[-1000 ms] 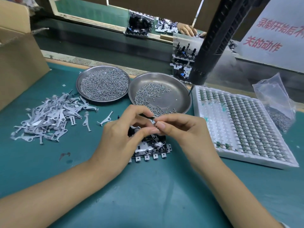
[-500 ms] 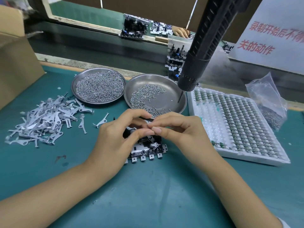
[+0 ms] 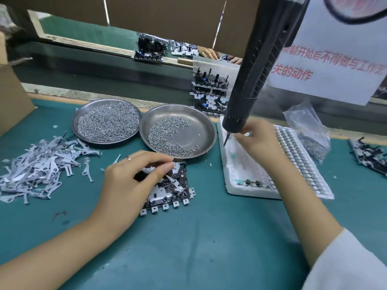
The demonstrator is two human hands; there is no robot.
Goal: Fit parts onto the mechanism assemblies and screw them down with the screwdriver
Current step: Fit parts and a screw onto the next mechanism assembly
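At the far left a cardboard box (image 3: 12, 95) is standing at the edge of the green mat (image 3: 199, 248), and just in front of it a loose heap of flat metal levers (image 3: 41, 166) is lying spread out. Behind the heap two steel dishes are sitting side by side, touching at their rims: the left dish (image 3: 106, 120) is holding a thick bed of screws, the right dish (image 3: 178, 130) a thinner scatter along its near side.

The left hand (image 3: 129, 183) is resting on the mechanism assembly (image 3: 167, 191), which is lying flat on the mat just in front of the right dish. Its fingers are curling over the assembly's far left corner and pressing down on it — the near edge with its row of small square tabs is showing clear of the hand.

To the right, the black screwdriver (image 3: 251, 80) is hanging tilted, its tip pointing down over the left end of the white foam tray (image 3: 236, 185). The right hand (image 3: 259, 141) is reaching over this tray, well apart from the assembly, with its fingers bent around the tool's lower end just beside the bit — whether they are actually gripping it cannot be told. Behind the tray a clear plastic bag (image 3: 307, 130) of small parts is standing, and at the far right edge another assembly (image 3: 368, 155) is lying on the mat.
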